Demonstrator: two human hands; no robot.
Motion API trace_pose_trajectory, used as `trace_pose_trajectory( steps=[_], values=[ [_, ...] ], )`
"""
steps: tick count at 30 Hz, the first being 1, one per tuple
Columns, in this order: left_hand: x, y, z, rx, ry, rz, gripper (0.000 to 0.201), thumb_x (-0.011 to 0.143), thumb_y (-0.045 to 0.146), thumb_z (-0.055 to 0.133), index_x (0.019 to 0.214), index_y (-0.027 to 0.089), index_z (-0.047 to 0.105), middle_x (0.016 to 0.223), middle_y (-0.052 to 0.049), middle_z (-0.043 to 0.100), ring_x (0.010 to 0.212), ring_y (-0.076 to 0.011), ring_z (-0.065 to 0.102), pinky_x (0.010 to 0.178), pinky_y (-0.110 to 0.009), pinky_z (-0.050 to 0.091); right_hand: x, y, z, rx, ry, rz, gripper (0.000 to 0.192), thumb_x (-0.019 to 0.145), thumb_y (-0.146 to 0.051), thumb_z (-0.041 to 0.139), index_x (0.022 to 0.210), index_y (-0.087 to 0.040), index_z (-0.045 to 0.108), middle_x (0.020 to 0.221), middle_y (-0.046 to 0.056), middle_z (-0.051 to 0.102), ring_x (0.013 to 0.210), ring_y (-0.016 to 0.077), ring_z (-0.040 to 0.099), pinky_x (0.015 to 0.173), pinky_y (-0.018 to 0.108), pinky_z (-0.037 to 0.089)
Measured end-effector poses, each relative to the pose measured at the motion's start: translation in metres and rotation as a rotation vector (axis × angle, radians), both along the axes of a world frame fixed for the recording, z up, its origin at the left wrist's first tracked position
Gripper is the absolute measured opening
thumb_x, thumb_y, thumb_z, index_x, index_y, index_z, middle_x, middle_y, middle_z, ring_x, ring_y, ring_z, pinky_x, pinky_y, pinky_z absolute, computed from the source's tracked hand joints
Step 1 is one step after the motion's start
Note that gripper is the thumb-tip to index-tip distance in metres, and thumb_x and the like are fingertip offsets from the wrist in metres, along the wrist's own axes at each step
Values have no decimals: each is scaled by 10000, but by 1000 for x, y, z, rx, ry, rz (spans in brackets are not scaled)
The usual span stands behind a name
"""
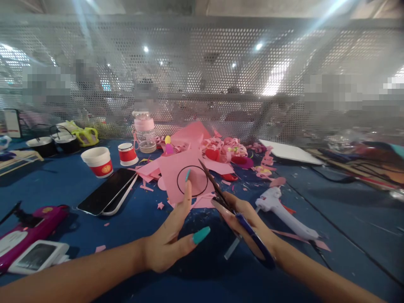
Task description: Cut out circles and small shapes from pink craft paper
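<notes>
- left hand [170,244]: near centre, its fingers grasping the near edge of the pink paper sheet [181,174] and holding it up off the blue table [331,202]; one fingertip lies over the rim of the drawn black circle [192,181].
- right hand [249,223]: just right of the left hand, closed through the dark blue handles of the scissors [233,210]; the blades stand parted and point far-left, with the tip at the circle's right side.
- advice for the cut, as a judgement: feed the sheet into the blades by turning it with the left hand, keep the blades following the black line, and hold the supporting fingers clear of the edge being cut.
- white glue gun [284,212]: lies on the table just right of the right hand, apart from it.
- near left: a white device [38,256] beside a magenta tool [28,229].
- middle left: two stacked phones [107,191], screens dark.
- pink paper scraps [227,149]: heaped beyond the sheet, with small offcuts strewn about the table.
- far left: two red-and-white paper cups [97,162], a clear bottle with a pink band [144,132], and dark bowls [53,145].
- far right: a white board [290,151] lying flat.
- backdrop: a perforated metal screen [202,71] along the far edge of the table.
</notes>
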State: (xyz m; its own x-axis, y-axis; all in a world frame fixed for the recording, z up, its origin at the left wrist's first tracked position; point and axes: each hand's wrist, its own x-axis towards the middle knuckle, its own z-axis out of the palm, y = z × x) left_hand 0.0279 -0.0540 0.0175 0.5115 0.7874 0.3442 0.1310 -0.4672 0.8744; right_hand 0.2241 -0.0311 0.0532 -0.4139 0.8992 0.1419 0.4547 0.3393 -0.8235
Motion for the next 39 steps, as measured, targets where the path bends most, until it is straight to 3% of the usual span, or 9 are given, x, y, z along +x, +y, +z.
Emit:
trace_pose_trajectory(
  steps=[16, 39],
  values=[
    [-4, 2, 1, 24, 125, -58, 817, 855, 308, 424, 1292, 262, -265, 1446, -4, -131, 1306, -233, -153, 1095, -430, 3, -2, -2, 3, -10, 36, 34, 415, 789, -591, 384, 684, -191, 358, 574, -49, 306, 500, 76, 262, 444, 221, 247],
    [-4, 3, 3, 38, 110, -84, 791, 860, 306, 413, 1293, 289, -250, 1427, 18, -181, 1320, -231, -116, 1097, -436, 14, -1, -3, 2, 21, -7, 9, 356, 819, -514, 389, 707, -176, 402, 611, -37, 322, 537, 86, 279, 473, 225, 270]
  ],
)
